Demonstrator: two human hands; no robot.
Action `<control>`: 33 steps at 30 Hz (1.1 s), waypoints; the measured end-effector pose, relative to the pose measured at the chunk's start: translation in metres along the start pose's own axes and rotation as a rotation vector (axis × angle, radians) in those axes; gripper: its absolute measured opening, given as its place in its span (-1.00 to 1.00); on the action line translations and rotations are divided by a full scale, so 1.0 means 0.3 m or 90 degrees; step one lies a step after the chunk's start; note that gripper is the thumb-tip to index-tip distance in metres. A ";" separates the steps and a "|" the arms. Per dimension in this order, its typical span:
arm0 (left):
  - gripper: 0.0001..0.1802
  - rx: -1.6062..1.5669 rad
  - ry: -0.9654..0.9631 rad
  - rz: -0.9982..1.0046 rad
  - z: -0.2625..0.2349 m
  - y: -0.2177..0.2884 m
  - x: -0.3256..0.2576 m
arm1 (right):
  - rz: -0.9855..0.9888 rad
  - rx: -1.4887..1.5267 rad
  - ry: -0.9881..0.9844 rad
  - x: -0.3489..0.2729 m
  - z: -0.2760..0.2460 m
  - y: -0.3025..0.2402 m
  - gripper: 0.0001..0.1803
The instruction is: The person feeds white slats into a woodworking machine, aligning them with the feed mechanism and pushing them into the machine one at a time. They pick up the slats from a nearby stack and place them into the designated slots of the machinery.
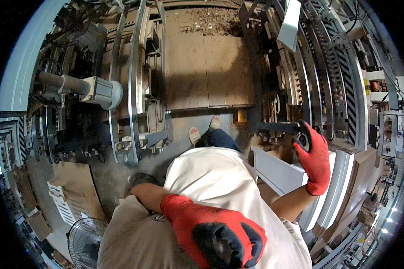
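The right hand (315, 158), covered by a red knitted glove with a dark coated palm, was raised beside a dark flat metal bar (279, 127) that projected from the machine frame. The long axis of this bar lay roughly left to right, with its free end pointing toward the gloved fingers (306, 131). The fingers were curled loosely near the end of the bar; it seemed that they touched it, but a firm grip could not be confirmed from this angle.

The left hand (215, 233), in the same kind of red glove, was held close to the camera in front of the person's light shirt, with its dark fingertips bent inward and nothing visible in them.

Just below the right hand, white long panels (280, 172) were stacked on edge, and brown flat boards (208, 67) were lying on the machine bed. A grey cylindrical motor (101, 92) was mounted at the left. A round fan (83, 240) was cut off at the lower edge.
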State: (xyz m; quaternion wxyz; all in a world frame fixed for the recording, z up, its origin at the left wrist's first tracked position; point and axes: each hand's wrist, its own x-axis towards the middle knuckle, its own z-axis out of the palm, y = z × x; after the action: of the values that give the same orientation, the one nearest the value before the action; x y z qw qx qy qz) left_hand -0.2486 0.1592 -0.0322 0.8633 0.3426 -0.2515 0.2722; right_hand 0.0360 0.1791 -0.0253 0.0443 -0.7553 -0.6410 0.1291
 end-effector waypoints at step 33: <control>-0.63 0.291 0.175 -0.145 -0.090 0.067 0.291 | -0.412 -0.183 0.211 0.029 -0.378 -0.413 -0.32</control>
State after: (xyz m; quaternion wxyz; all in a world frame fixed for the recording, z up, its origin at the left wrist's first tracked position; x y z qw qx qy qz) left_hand -0.1914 0.2174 0.0140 0.8148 0.5141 -0.0239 0.2670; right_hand -0.0528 0.2204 0.1113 0.0796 -0.5230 -0.8419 -0.1065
